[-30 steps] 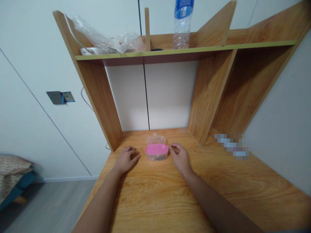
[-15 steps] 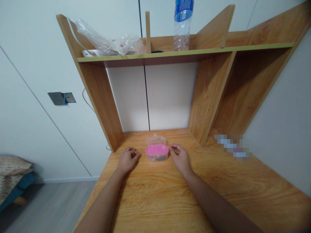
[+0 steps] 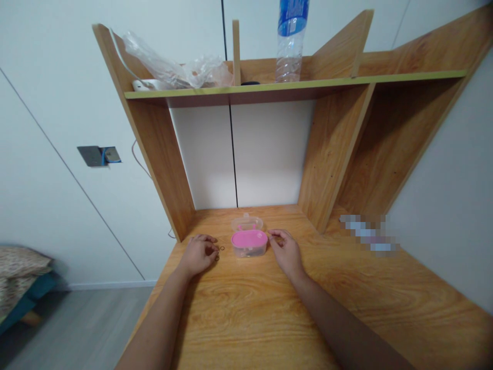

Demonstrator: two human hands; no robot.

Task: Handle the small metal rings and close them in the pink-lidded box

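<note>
Between left hand and right hand, nearer the right, pink-topped clear box. Left released beside dark rings; right's grip unclear.

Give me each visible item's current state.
Pink oval cover: on the clear plastic box
Clear oval plastic lid: open, behind box
Small dark rings: lying on wooden desk
Clear blue-labelled plastic bottle: upright
Translucent plastic bag: crumpled
Left hand: fingers curled beside rings
Right hand: fingers beside box, contact unclear

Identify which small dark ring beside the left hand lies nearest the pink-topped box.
The rightmost ring, lying clear of the left hand; the other distinct ring lies nearer the viewer, by that hand, farther from the box.
</note>
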